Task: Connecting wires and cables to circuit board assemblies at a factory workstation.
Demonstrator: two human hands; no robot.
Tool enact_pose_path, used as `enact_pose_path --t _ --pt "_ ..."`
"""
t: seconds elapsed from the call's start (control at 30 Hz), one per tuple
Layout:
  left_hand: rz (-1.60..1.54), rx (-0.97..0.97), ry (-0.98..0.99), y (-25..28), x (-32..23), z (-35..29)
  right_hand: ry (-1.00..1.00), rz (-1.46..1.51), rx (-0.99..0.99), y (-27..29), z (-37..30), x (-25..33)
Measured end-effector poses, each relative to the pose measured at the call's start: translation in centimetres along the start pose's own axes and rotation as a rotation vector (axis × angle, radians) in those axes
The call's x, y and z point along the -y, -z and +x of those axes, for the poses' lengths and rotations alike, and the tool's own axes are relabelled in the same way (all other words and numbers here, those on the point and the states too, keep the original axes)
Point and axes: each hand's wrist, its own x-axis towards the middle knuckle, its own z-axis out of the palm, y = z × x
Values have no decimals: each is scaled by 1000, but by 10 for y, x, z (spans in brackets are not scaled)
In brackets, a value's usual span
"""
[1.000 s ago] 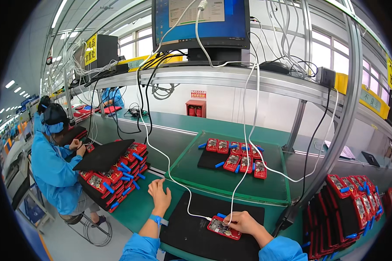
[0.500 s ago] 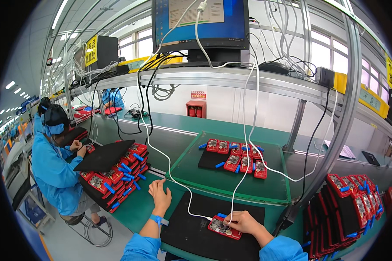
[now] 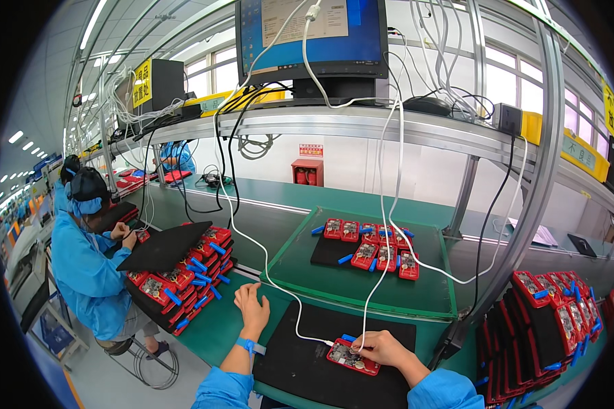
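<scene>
- Almost nothing was changed over the last second; the whole view was shifted slightly, as if the head had been moved, so the work on the board was judged to be held at the same point.
- The red rectangular casing with an exposed circuit board [image 3: 353,359] was placed on the right part of the flat black mat [image 3: 286,371], with a white plugged cable [image 3: 314,338] led to its left end.
- By the right hand [image 3: 387,349], a slim white hanging cable [image 3: 373,294] was pinched at its lower end, the fingers being pressed close over the board.
- The left hand [image 3: 254,310] was held near the mat's left edge, its fingers relaxed and half curled, with nothing seen in them.
- The green desk [image 3: 211,330] was covered beyond the mat by a green-edged panel [image 3: 286,276], on which similar red-cased boards [image 3: 364,255] were laid out.
- Right of the mat, red casings were stacked between black sheets [image 3: 525,341].
- Far left of the mat, a co-worker in blue [image 3: 89,252] was seated; beyond it, a black-framed monitor [image 3: 314,65] was supported on a metal shelf [image 3: 320,117].
</scene>
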Motion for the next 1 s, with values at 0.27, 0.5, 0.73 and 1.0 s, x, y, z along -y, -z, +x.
enact_pose_path --t 0.27,0.5,0.73,1.0 --pt "-338 244 -452 28 -72 -11 56 -12 -47 -1 -4 5" --pt "-381 764 -669 15 -100 -39 54 -46 -67 4 8 4" --pt "-502 910 -564 12 -97 -36 -74 170 -173 -2 3 -6" --pt "-519 1215 -570 8 -106 -19 -523 752 -506 -20 -4 -10"
